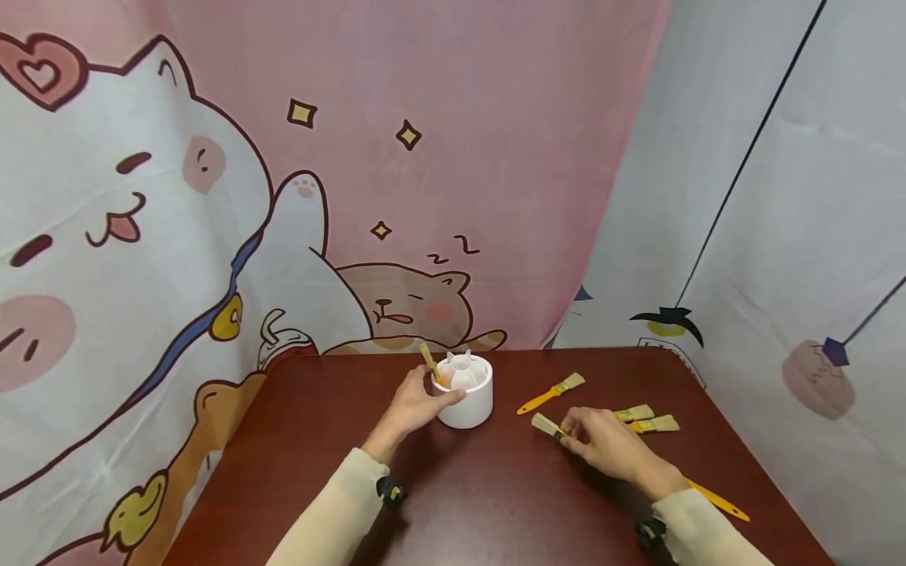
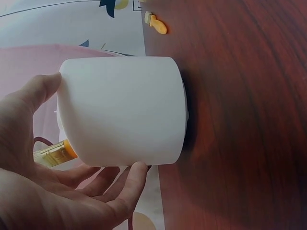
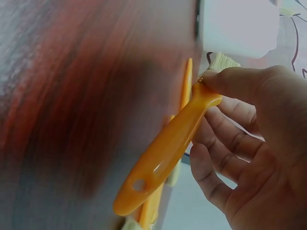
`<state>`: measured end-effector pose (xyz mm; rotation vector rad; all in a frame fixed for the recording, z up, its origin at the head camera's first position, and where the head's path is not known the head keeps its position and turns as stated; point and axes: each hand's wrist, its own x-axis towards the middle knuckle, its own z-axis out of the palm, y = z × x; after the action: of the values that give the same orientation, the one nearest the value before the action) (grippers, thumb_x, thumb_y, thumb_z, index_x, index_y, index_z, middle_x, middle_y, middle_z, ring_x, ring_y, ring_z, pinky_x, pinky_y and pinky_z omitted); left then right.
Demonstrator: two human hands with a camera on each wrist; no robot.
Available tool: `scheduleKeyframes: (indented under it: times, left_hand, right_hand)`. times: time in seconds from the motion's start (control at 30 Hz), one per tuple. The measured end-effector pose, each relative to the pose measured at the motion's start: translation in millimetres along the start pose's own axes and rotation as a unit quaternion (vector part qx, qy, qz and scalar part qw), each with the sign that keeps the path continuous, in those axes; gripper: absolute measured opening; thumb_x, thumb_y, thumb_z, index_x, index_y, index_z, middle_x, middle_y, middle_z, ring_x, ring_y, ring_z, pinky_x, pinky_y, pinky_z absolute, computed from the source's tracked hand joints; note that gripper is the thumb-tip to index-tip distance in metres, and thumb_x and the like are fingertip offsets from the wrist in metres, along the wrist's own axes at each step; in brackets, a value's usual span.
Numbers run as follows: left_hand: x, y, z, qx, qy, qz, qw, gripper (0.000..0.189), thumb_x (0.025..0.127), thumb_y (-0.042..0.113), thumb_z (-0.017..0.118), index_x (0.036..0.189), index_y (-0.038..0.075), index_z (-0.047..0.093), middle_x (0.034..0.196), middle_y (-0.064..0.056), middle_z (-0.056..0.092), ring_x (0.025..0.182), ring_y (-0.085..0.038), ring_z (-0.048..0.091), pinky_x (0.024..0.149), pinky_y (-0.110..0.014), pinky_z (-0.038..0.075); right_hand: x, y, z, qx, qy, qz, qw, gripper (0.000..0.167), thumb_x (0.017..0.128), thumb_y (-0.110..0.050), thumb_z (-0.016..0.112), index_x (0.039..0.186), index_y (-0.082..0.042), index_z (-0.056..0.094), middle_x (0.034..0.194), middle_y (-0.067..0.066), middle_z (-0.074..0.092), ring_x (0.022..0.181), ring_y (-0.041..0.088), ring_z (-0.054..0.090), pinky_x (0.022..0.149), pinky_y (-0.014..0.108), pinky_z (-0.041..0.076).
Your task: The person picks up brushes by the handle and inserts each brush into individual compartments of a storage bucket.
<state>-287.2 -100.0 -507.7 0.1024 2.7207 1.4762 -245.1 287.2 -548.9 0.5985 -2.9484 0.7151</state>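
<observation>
My left hand grips a white round pen holder, thumb over the near rim and fingers along its left side. Inside are dividers and a small eared shape in the middle. A paintbrush stands tilted in its left part, bristles up. To the right, my right hand pinches a second paintbrush near its ferrule, thumb against the fingers. This one has a yellow handle with a hole and pale bristles, which point left toward the holder. Its handle is hidden behind the hand in the head view.
Another yellow paintbrush lies right of the holder. Two more brush heads, one upper and one lower, show beyond the right hand. A yellow handle lies by the right wrist. The brown table meets printed curtains behind.
</observation>
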Motion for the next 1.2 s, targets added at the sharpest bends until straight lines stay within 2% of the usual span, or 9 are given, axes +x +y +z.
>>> scheduleKeyframes:
  times: [0.3,0.57,0.93,1.2]
  left_hand:
    - [1.5,-0.7,-1.7,-0.001,-0.008,-0.003,1.0,0.105,0.095,0.054,0.094,0.17,-0.003,0.049,0.163,-0.026,0.06,0.15,-0.045,0.063,0.126,-0.066,0.053]
    - [2.2,-1.2,-3.3,-0.009,-0.006,0.002,0.9999,0.102,0.095,0.052,0.095,0.168,-0.004,0.051,0.164,-0.028,0.06,0.149,-0.045,0.064,0.125,-0.066,0.054]
    - [2.3,-1.6,-2.7,-0.013,-0.012,-0.001,0.9998,0.102,0.096,0.052,0.094,0.169,-0.004,0.049,0.163,-0.027,0.061,0.145,-0.042,0.066,0.123,-0.062,0.056]
    - [1.9,-3.5,-3.3,-0.015,-0.011,-0.005,0.9998,0.103,0.096,0.052,0.094,0.169,-0.004,0.049,0.164,-0.027,0.06,0.146,-0.043,0.065,0.124,-0.063,0.055]
  right_hand:
    - [3.6,-10.6,-10.1,0.013,0.049,-0.027,0.9984,0.02,0.099,-0.017,0.095,0.102,-0.021,0.076,0.088,-0.014,0.069,0.074,-0.001,0.056,0.065,0.023,0.048]
    - [7.8,-21.6,-13.6,0.022,0.077,-0.034,0.9962,0.022,0.098,-0.015,0.095,0.104,-0.024,0.076,0.09,-0.017,0.072,0.078,-0.001,0.062,0.069,0.023,0.052]
    - [17.4,-41.4,-17.1,0.053,0.109,-0.071,0.9901,0.021,0.099,-0.012,0.094,0.104,-0.021,0.075,0.09,-0.015,0.074,0.079,-0.002,0.065,0.071,0.027,0.061]
    - [28.3,-53.6,-17.7,0.055,0.121,-0.079,0.9879,0.022,0.099,-0.013,0.094,0.106,-0.022,0.076,0.092,-0.014,0.077,0.083,-0.001,0.068,0.075,0.027,0.061]
